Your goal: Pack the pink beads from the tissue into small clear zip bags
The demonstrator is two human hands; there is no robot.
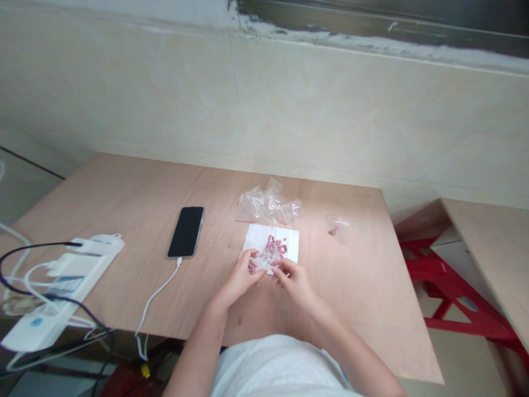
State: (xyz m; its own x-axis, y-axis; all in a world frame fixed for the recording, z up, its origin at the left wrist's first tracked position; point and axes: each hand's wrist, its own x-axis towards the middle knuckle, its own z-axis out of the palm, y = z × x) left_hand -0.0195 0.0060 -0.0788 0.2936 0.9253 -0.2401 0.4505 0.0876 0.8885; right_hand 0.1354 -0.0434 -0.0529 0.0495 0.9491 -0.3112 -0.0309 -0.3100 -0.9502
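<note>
Both my hands meet over a white sheet of paper (291, 238) on the table. A small clear plastic bag (268, 257) lies between them; my left hand (247, 271) pinches its left side. At its right side, the fingers of my right hand (290, 274) are drawn together, gripping the bag's edge. Several pink beads (273, 241), with a few gold-coloured pieces among them, lie on the paper just beyond my fingertips. Some pink shows by my left fingers too, but whether it is inside the bag I cannot tell.
A heap of clear plastic bags (264, 204) lies behind the paper. Right of it is another small bag (339, 227) with pink and gold bits. A phone (187, 231) on a white cable and a power strip (88, 267) with cords are at left. A red stool (454, 292) stands at right.
</note>
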